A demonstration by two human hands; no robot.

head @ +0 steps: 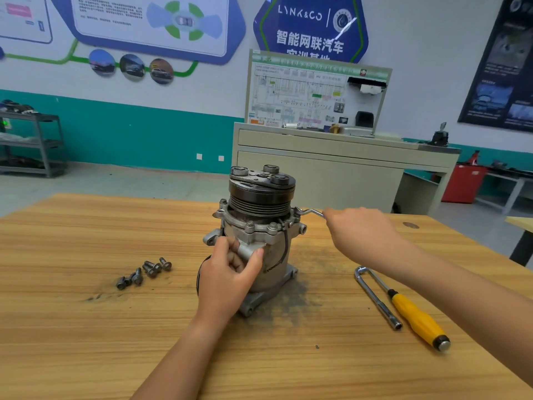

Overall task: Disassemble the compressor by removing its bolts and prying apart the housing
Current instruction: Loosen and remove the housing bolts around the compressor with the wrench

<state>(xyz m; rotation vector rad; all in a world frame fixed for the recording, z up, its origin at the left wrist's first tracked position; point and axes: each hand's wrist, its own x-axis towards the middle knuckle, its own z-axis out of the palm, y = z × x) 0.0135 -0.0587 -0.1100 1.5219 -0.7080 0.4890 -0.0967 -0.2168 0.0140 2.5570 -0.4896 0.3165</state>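
the compressor (261, 197) stands upright in the middle of the frame on the wooden table (86, 342), with its pulley on top. the left hand (227, 272) wraps its fingers and thumb round a short metal stub on the housing, most likely to stop the whole thing from turning. the right hand (357, 232), at middle right, has its fingers curled round the end of a thin wrench (313, 212). the wrench's other end sits at the rim, so a bolt there is probably being loosened. a small bunch of loose bolts (145, 271) lies at lower left, out of the way. a bent socket wrench (375, 295) and a yellow screwdriver (415, 316) lie at lower right, close by for prying.
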